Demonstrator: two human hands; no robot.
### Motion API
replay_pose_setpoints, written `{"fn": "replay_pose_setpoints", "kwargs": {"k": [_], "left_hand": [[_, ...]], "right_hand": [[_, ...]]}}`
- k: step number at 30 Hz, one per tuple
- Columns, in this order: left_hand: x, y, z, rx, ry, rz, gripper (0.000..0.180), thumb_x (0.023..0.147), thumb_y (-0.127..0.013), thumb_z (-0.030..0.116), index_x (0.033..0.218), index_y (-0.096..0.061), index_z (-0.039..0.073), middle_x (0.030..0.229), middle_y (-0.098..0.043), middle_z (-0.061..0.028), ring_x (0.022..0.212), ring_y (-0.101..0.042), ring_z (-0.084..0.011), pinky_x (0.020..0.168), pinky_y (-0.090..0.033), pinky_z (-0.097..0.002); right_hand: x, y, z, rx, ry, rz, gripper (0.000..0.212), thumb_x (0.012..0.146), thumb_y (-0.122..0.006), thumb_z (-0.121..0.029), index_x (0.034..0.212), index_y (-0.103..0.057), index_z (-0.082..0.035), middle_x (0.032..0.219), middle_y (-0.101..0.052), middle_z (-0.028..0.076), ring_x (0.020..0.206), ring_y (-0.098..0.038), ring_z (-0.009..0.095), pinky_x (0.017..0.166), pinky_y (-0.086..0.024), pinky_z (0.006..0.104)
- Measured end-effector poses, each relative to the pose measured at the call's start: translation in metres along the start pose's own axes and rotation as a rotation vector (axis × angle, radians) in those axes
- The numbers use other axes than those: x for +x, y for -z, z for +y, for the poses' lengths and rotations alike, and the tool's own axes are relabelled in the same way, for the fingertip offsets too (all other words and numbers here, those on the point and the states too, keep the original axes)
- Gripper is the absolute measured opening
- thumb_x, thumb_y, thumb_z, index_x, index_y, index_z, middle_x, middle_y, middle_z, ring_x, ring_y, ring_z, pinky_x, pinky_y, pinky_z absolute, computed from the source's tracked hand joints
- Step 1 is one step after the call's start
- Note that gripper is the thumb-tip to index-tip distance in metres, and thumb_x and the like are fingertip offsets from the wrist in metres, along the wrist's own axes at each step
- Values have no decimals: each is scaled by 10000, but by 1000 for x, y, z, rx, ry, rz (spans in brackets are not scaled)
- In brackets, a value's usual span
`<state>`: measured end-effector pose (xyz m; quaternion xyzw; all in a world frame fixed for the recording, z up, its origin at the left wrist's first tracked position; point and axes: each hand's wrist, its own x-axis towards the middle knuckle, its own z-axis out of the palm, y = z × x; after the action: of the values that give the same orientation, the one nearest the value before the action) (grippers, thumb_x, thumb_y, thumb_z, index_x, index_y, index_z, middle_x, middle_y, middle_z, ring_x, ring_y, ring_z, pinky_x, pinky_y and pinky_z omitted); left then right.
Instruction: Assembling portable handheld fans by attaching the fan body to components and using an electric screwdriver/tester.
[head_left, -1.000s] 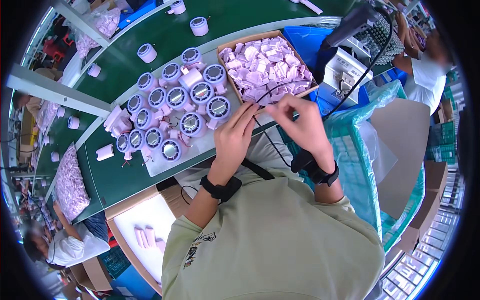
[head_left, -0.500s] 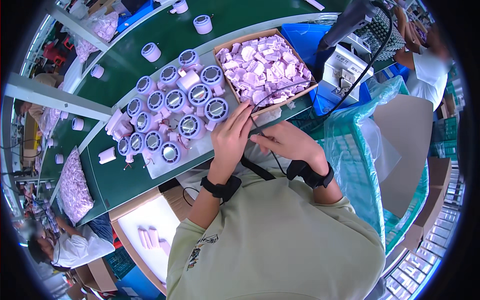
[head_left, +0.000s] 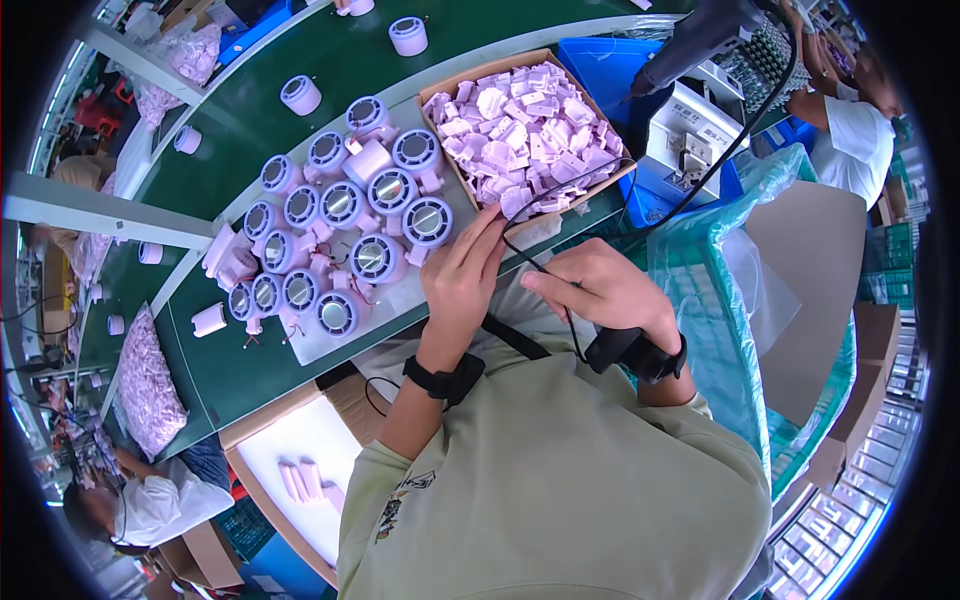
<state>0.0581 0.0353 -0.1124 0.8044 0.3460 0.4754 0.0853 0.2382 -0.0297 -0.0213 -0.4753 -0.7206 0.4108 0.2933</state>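
A thin black cable (head_left: 524,256) loops from the box of parts toward me and bends sharply at the fingertips of my left hand (head_left: 463,275). Those fingers are straight and close together, with the cable at their tips; the thumb is mostly hidden. To the right, my right hand (head_left: 605,290) is closed, thumb against the curled fingers, and the cable passes through it and hangs down toward my shirt. Beyond my left hand stands a cardboard box (head_left: 545,222) full of pale pink plastic pieces (head_left: 525,130). Both wrists wear black bands.
Many round pink motor housings (head_left: 378,258) stand on a grey board left of my hands. A power tool (head_left: 690,50) leans over a blue bin (head_left: 600,65) with a white device (head_left: 690,140). A plastic-lined green crate (head_left: 710,330) is at right; an open carton (head_left: 300,440) sits at lower left.
My right hand has moved slightly right and turned, drawing a longer stretch of cable between the hands. My left hand stays nearly in place.
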Motion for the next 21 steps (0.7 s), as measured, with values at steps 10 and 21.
{"fn": "replay_pose_setpoints", "kwargs": {"k": [10, 21], "left_hand": [[1, -4, 4, -63, 47, 5, 169, 790, -746, 66, 945, -702, 13, 1081, -700, -64, 699, -671, -190, 604, -516, -276], [4, 8, -5, -8, 86, -31, 162, 829, -711, 96, 981, -699, 43, 1154, -676, -31, 658, -640, -170, 568, -476, -278]], "right_hand": [[-56, 69, -40, 47, 106, 184, 386, 956, -540, -180, 611, -561, -10, 593, -593, 75, 548, -588, 203, 544, -443, 304], [-296, -141, 139, 254, -888, -79, 292, 873, -592, -320, 858, -652, -35, 856, -689, 135, 734, -631, 259, 673, -482, 416]]}}
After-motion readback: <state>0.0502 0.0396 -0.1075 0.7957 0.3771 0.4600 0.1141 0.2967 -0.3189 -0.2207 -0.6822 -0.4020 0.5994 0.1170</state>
